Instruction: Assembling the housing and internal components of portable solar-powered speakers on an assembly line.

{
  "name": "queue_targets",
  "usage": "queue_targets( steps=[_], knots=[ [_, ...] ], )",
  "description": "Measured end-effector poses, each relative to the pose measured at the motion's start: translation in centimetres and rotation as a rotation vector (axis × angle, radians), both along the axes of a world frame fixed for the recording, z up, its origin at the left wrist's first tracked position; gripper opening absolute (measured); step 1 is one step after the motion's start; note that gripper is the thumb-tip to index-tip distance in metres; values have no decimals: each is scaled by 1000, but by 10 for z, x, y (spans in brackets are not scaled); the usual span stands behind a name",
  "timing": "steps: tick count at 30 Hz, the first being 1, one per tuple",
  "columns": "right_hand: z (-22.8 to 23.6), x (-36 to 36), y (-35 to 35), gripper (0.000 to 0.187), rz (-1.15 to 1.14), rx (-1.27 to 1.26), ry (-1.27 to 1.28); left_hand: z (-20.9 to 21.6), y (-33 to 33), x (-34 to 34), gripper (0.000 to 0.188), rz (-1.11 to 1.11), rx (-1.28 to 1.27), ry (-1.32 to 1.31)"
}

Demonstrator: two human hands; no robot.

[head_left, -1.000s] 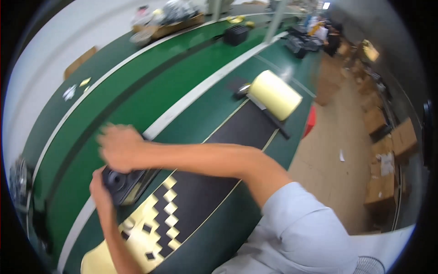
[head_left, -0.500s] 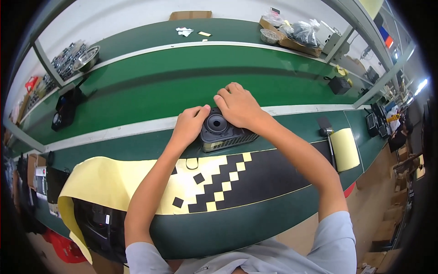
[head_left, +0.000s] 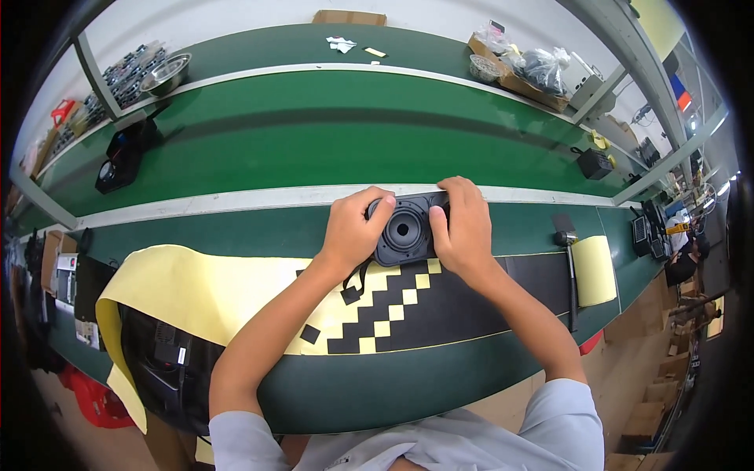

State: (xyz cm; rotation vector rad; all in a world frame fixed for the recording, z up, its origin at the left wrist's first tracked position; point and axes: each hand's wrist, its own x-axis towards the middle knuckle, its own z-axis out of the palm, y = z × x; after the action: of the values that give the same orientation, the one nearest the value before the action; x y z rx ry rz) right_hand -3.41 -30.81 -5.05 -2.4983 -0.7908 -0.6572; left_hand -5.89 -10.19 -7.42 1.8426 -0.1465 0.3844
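Note:
A black speaker box (head_left: 402, 228) with a round cone faces up toward me at the middle of the workbench. My left hand (head_left: 355, 225) grips its left side, thumb along the top edge. My right hand (head_left: 465, 228) is wrapped round the right side, with its thumb on the front near the cone. A black strap loop (head_left: 363, 277) hangs below the box's lower left corner. Beneath lies a long yellow backing sheet (head_left: 236, 275) with black square pads (head_left: 385, 302), partly peeled in a stepped pattern. The box's near edge overlaps the sheet's far edge.
A black hammer (head_left: 571, 282) and the sheet's rolled yellow end (head_left: 594, 271) lie to the right. Beyond a white rail runs a green conveyor belt (head_left: 338, 141) with black units (head_left: 122, 161) at left and a black box (head_left: 594, 163) at right. Metal posts frame the bench.
The speaker box has come nearer and right, and its cone has turned to face me more. Both hands have shifted to its sides, and the strap loop has moved with it.

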Motion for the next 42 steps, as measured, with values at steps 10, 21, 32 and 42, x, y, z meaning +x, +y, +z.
queue_targets(
  steps=[10, 21, 32, 42],
  knots=[
    [-17, 38, -49, 61, -74, 982, 1128, 8, -15, -15, 71, 42, 185, 213],
    [-55, 30, -81, 107, 330, 920, 737, -30, -10, 2, 98, -252, -221, 152],
    [-49, 24, -83, 82, 329, 936, 713, -22, -6, 7, 94, -309, -228, 191],
    [-71, 29, -86, 79, 336, 1002, 804, -15, -9, 15, 80, -186, -325, 333]
  ],
)
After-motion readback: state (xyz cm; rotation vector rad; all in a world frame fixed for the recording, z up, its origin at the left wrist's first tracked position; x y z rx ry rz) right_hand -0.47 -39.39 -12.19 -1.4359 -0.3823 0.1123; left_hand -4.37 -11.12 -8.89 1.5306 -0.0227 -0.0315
